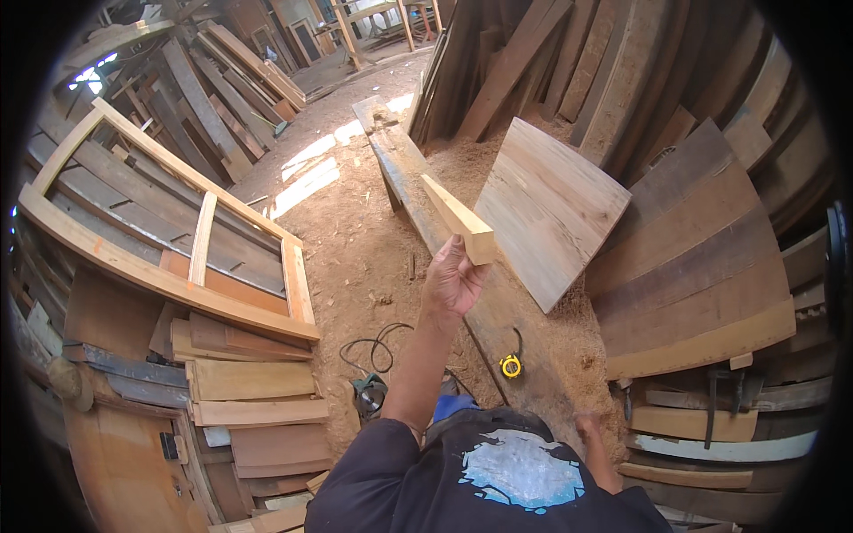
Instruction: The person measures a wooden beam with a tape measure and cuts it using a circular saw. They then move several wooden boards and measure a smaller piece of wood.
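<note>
Dark shirt (400, 484): spreads across the lower edge of the frame, closest to the lens, marked with a pale blue print.
Left hand (458, 282): raised near the middle of the frame, thumb and fingers pinching the near, thicker end of the wooden wedge (455, 211).
Wooden wedge: extends beyond the fingertips, up the frame; long axis slanting from the gripped end toward the upper left, thin tip farthest from the hand.
Nearer hand: left, touching the wedge; right, well apart from it.
Long plank (498, 311): runs beneath the left hand, from right of lower centre to the upper middle, sprinkled with sawdust, slanting much like the wedge.
Tape measure (511, 365): yellow and black, resting on the plank, below and right of the left hand.
Right hand (586, 425): low, right of centre, by the plank's near end; cannot tell whether spread or pressed together, nor whether holding anything.
Square board (551, 213): pale, turned cornerwise, just right of the wedge.
Power tool (369, 395): left of the raised forearm, near a looped dark cable (378, 342).
Wooden frame (203, 235): light, leaning at left.
Striped panel (693, 266): brown, at right.
</note>
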A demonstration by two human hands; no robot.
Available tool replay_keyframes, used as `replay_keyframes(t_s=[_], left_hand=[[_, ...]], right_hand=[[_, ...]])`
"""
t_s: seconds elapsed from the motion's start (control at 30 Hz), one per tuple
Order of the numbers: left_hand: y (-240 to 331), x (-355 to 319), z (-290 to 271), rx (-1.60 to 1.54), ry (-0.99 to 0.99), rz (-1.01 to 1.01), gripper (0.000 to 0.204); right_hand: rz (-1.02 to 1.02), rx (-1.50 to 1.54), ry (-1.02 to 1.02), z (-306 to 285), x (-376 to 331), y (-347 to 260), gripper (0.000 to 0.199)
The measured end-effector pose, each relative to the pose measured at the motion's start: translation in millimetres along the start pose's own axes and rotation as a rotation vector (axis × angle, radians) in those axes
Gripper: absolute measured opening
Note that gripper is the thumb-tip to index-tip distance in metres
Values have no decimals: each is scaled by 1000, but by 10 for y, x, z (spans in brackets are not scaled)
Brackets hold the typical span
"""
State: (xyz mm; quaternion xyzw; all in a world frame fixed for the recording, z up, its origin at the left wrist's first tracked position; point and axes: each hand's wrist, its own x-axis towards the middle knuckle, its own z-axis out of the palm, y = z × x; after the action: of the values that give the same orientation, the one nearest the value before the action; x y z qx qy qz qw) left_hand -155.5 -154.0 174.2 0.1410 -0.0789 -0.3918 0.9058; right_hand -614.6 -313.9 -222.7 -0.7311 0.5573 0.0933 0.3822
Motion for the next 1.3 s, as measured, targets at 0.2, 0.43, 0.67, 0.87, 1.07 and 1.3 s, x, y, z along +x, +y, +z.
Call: replay_keyframes(t_s=[0.2,0.43,0.67,0.87,1.07,1.3], left_hand=[[-62,97,109,-14,0,19,36],[-33,22,87,15,13,1,38],[-42,-94,45,-55,-34,5,41],[-27,-283,57,-391,-102,-87,48],[20,-336,-35,-500,-62,-126,51],[-92,-389,-235,-269,65,-99,49]], right_hand=[[173,53,-84,67,4,427,31],[373,343,-33,-170,-418,113,15],[196,147,-62,-83,-274,184,23],[134,204,-49,104,49,478,25],[308,262,-72,88,2,273,24],[311,303,-109,6,-11,148,23]])
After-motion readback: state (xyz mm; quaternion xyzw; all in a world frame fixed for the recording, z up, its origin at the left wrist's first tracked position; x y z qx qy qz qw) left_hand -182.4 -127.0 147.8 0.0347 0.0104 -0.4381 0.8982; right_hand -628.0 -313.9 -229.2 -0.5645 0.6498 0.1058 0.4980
